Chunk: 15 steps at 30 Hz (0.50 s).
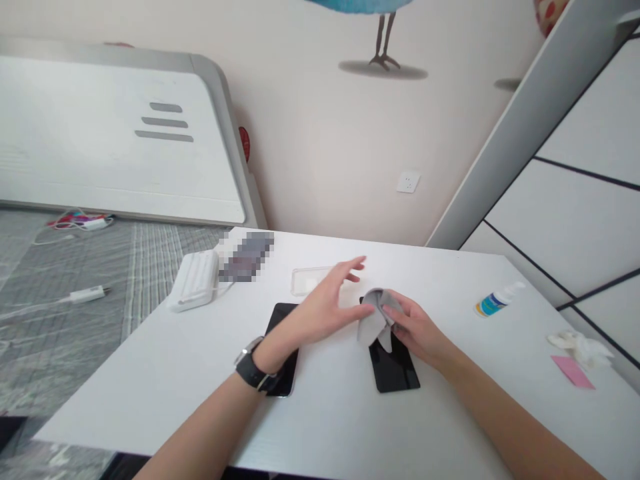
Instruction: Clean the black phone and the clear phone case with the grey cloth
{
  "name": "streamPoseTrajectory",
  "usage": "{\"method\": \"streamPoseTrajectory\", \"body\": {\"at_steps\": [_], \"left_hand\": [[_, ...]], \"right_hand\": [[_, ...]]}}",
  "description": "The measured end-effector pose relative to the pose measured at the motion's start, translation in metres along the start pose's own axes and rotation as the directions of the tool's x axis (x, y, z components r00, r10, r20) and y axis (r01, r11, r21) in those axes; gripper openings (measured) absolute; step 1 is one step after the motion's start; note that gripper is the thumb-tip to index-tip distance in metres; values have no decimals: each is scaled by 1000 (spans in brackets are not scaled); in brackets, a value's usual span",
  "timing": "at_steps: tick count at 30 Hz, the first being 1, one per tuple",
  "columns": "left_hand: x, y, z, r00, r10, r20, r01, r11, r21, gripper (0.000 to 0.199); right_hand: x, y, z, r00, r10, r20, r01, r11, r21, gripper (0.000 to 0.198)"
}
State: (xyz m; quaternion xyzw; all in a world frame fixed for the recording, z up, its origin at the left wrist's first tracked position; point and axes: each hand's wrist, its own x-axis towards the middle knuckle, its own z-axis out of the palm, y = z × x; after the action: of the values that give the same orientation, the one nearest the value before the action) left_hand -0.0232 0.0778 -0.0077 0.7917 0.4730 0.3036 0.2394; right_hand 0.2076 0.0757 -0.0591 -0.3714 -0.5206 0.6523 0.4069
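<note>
My right hand (420, 330) grips a bunched grey cloth (373, 323) above a black phone (397, 370) lying on the white table. The cloth covers the upper part of this phone. Fingers apart, my left hand (330, 300) hovers to the left of the cloth. Its thumb tip reaches the cloth's edge; whether it touches, I cannot tell. Under my left wrist, which wears a dark watch (253, 365), lies a second black phone (289, 373), partly hidden by the forearm. Just behind my left hand is a clear phone case (303, 281), partly covered by the hand.
A small spray bottle (497, 300) lies at the right of the table (440, 427), with a crumpled tissue (585, 350) and pink paper (573, 372) nearer the edge. At the back left are a white power strip (195, 280) and a blurred-out object (247, 257). A bed stands beyond.
</note>
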Motion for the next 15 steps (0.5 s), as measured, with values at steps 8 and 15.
{"method": "streamPoseTrajectory", "body": {"at_steps": [8, 15], "left_hand": [[19, -81, -46, 951, -310, 0, 269, 824, 499, 67], [-4, -25, -44, 971, -199, -136, 241, 802, 546, 60]], "right_hand": [[16, 0, -22, 922, -197, -333, 215, 976, 19, 41], [12, -2, -20, 900, -299, -317, 292, 954, -71, 33]]}}
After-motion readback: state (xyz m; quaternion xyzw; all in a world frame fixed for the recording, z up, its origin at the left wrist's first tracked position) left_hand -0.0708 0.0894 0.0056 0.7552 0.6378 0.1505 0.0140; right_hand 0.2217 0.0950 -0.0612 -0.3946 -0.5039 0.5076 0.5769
